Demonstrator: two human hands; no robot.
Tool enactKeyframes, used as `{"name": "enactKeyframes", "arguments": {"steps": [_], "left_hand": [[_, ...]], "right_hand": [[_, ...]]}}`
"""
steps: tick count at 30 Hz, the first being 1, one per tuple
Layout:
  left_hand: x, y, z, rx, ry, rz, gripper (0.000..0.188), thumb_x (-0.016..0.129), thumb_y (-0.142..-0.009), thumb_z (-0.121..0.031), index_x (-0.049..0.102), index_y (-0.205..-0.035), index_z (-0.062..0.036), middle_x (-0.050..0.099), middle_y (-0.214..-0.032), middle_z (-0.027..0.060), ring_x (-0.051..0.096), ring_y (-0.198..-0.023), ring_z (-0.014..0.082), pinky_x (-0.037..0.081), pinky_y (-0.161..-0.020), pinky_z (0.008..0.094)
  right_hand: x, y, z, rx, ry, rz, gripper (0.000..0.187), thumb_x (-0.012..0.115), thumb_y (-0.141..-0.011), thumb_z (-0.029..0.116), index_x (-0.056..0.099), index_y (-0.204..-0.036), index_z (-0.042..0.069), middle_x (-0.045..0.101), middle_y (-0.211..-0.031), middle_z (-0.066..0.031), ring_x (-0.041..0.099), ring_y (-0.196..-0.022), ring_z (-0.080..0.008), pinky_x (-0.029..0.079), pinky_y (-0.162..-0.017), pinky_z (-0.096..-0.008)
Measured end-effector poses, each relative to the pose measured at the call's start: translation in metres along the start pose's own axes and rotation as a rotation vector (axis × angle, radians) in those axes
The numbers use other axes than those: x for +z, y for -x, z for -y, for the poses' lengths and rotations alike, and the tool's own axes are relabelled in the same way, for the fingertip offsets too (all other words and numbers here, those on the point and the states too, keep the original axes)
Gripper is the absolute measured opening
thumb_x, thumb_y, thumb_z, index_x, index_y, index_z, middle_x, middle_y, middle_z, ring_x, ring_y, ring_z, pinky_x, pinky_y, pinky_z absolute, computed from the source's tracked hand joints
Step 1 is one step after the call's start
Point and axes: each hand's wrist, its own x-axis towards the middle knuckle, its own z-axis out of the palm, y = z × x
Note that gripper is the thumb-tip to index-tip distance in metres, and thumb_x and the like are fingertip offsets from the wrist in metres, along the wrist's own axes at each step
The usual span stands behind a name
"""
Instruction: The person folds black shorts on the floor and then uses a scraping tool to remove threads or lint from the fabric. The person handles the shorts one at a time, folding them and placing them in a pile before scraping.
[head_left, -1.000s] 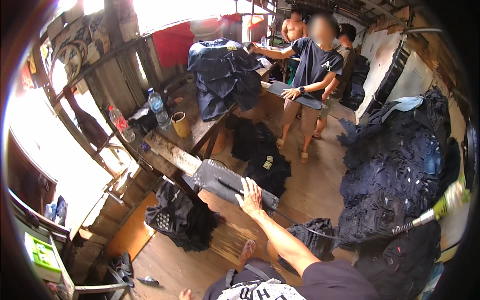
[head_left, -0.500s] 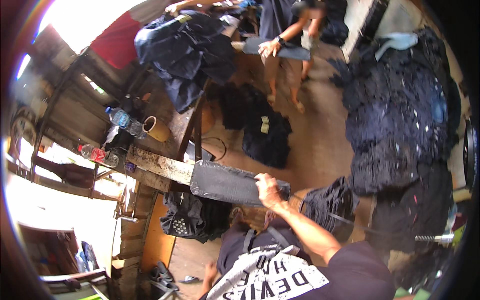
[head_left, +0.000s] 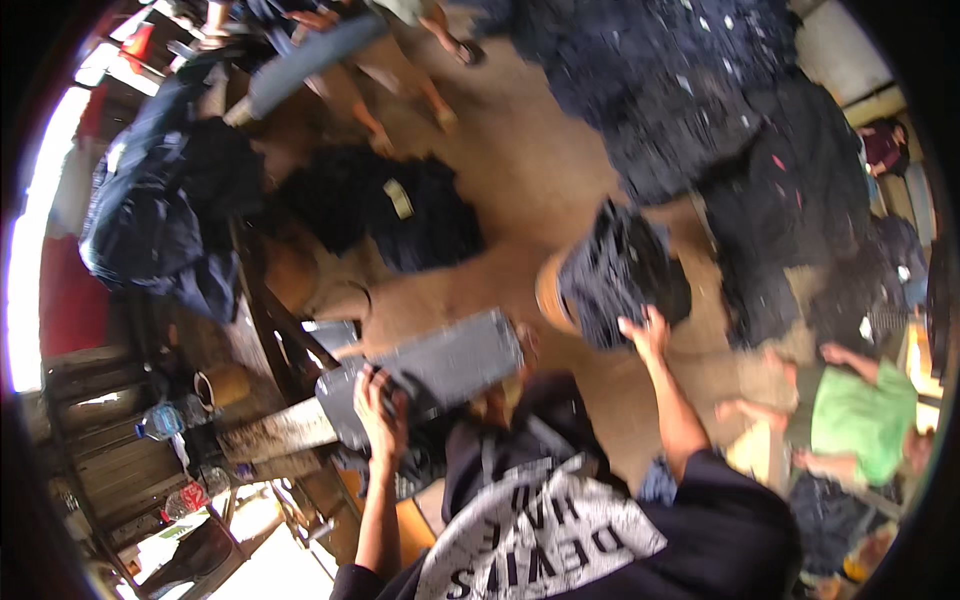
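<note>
My left hand lies on the left part of a long board padded in dark grey cloth, fingers spread. My right hand is at the near edge of a heap of dark garments, its thumb and fingers apart against the cloth. The heap rests on a round tan support, mostly hidden beneath it. A bare wooden plank carries the padded board from the left.
Large piles of dark garments fill the far right. More dark clothing lies on the floor ahead. Another person handles a second padded board; someone in a green shirt sits at right. Bottles stand at left.
My right hand has left the padded board and reached right to the garment heap. My left hand has come up onto the board. The view has turned to the right.
</note>
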Motion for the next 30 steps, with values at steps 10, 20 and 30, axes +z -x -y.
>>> {"name": "enactKeyframes", "arguments": {"steps": [10,20,30], "left_hand": [[0.046,-0.013,-0.018,-0.161,-0.193,0.013,0.063,0.075,-0.097,-0.050,0.057,-0.150,-0.0221,0.035,-0.166,0.0212,0.027,-0.158,0.0435,0.014,-0.129,0.0657],[0.056,-0.015,-0.033,-0.201,-0.327,-0.067,0.056,0.073,-0.098,-0.048,0.060,-0.145,-0.0197,0.038,-0.161,0.0190,0.028,-0.157,0.0403,0.013,-0.130,0.0650],[0.093,-0.144,-0.129,0.359,0.356,0.194,0.075,0.087,-0.091,-0.036,0.054,-0.151,-0.0057,0.049,-0.162,0.0229,0.047,-0.150,0.0453,0.042,-0.123,0.0533]], "right_hand": [[0.009,-0.077,0.001,-0.257,0.085,-0.239,0.093,0.104,-0.068,0.028,0.055,-0.145,0.015,0.069,-0.122,-0.0173,0.068,-0.111,-0.0395,0.055,-0.095,-0.0555],[0.004,-0.139,-0.015,-0.004,0.463,0.135,0.071,0.078,-0.093,0.042,0.063,-0.145,-0.005,0.071,-0.130,-0.0330,0.066,-0.124,-0.0501,0.053,-0.109,-0.0561],[-0.011,-0.015,0.117,-0.172,0.137,0.185,0.073,0.089,-0.084,0.010,0.049,-0.144,0.000,0.064,-0.133,-0.0369,0.062,-0.128,-0.0547,0.049,-0.110,-0.0573]]}}
